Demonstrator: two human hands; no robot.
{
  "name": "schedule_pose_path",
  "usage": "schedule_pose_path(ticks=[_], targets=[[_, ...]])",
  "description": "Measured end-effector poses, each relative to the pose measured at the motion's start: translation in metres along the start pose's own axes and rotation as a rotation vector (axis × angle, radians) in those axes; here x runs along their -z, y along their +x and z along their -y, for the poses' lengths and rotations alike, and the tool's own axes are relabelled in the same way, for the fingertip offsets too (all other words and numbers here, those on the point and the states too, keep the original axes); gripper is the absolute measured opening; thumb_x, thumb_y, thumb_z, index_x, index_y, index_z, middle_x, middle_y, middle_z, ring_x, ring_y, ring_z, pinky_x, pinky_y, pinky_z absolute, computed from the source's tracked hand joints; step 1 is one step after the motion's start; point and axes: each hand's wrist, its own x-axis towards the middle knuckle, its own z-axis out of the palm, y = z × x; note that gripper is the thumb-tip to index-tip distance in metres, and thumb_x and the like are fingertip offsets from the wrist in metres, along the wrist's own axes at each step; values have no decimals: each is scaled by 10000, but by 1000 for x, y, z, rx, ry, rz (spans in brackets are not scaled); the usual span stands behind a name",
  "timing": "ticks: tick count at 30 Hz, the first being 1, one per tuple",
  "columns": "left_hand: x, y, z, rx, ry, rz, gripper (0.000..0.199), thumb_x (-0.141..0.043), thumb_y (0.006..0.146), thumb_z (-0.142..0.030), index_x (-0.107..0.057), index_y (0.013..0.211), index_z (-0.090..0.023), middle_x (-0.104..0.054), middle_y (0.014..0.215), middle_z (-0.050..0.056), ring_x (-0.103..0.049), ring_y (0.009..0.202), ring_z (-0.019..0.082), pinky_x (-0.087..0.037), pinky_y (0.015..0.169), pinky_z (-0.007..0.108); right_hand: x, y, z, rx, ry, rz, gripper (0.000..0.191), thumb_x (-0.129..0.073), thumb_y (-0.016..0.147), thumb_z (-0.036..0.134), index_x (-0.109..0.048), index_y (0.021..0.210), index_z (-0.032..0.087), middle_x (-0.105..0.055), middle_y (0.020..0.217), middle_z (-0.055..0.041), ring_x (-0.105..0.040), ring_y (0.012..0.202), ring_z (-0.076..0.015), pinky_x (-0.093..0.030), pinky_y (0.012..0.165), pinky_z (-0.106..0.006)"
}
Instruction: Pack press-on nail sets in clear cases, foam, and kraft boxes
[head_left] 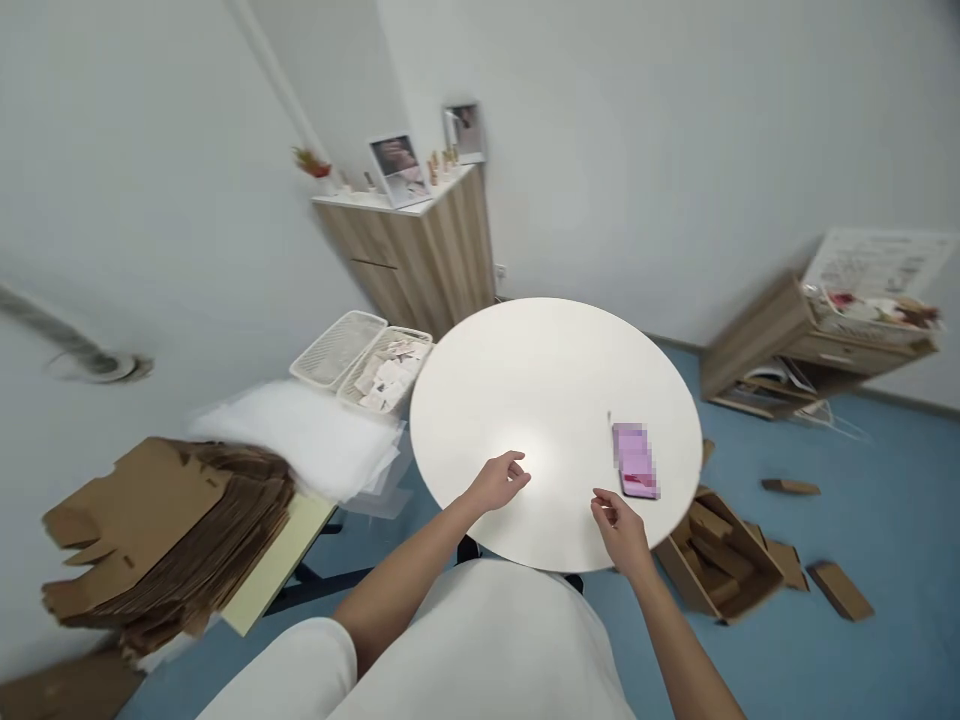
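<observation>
Over the near part of a round white table [540,370], my left hand [499,482] hovers or rests with its fingers loosely curled and apart, holding nothing. To its right, my right hand [621,524] is near the table's front edge, fingers bent and somewhat apart, with nothing seen in them. A phone [635,462] with a pinkish, pixelated screen lies just beyond my right hand, not touched by it. Whether either hand touches the tabletop I cannot tell.
At left are a stack of flat brown cardboard boxes [157,520], white plastic sheets [307,435] and a white basket [386,370] of small papers. On the blue floor at right stands an open carton [720,555] with small boxes. A wooden cabinet [420,245] stands behind.
</observation>
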Motion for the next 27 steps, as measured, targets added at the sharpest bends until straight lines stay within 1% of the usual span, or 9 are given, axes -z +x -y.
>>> schedule_pose_path(ticks=[2, 5, 8, 10, 12, 15, 21, 25, 27], targets=[[35, -13, 28, 27, -19, -107, 437, -483, 773, -409, -476, 1150, -188, -616, 960, 49, -586, 866, 157, -451, 725, 270, -37, 13, 30, 42, -6, 70, 393, -457, 753, 450, -545, 1042, 198, -632, 898, -64, -592, 727, -173, -481, 675, -322], [79, -33, 70, 73, -46, -232, 435, -491, 768, -389, -479, 1146, -175, -600, 998, 61, -591, 840, 151, -456, 710, 264, -93, 29, 72, 87, -43, 181, 386, -448, 759, 460, -546, 1033, 207, -626, 908, -65, -598, 727, -174, -487, 659, -319], [115, -55, 104, 139, -67, -297, 446, -491, 765, -395, -483, 1147, -166, -595, 1007, 71, -594, 837, 153, -463, 713, 263, -141, 40, 109, 126, -88, 296, 374, -437, 766, 453, -546, 1034, 215, -620, 923, -61, -600, 737, -170, -491, 662, -312], [135, -66, 120, 184, -81, -335, 456, -498, 760, -404, -487, 1147, -165, -594, 1018, 79, -592, 852, 164, -467, 718, 268, -166, 46, 131, 154, -124, 376, 358, -436, 768, 436, -548, 1031, 221, -621, 926, -52, -599, 733, -160, -490, 663, -301], [153, -75, 132, 225, -93, -372, 456, -509, 752, -406, -494, 1142, -170, -596, 1027, 81, -591, 866, 173, -471, 726, 276, -185, 53, 149, 184, -169, 447, 341, -439, 768, 417, -555, 1027, 228, -623, 934, -43, -600, 731, -152, -489, 665, -294], [173, -80, 146, 285, -102, -419, 448, -519, 744, -408, -503, 1131, -183, -602, 1021, 72, -595, 865, 177, -476, 730, 279, -206, 68, 167, 227, -229, 533, 329, -439, 768, 393, -561, 1031, 237, -624, 949, -36, -601, 748, -151, -486, 678, -295], [206, -80, 168, 398, -61, -469, 450, -535, 736, -405, -503, 1127, -183, -607, 1011, 65, -599, 844, 169, -472, 717, 266, -244, 109, 188, 271, -238, 656, 327, -450, 765, 374, -550, 1041, 230, -618, 960, -28, -593, 762, -149, -472, 700, -296], [232, -78, 177, 435, 17, -511, 456, -532, 742, -397, -502, 1133, -165, -609, 1010, 76, -601, 831, 171, -465, 733, 273, -272, 133, 202, 298, -253, 711, 331, -461, 762, 369, -548, 1047, 226, -616, 970, -21, -585, 760, -138, -462, 714, -287], [247, -72, 182, 434, 54, -515, 464, -523, 750, -416, -494, 1146, -176, -607, 1024, 71, -599, 853, 176, -464, 741, 275, -286, 143, 211, 298, -266, 737, 329, -468, 761, 361, -547, 1052, 228, -617, 978, -19, -587, 772, -134, -461, 698, -271]])
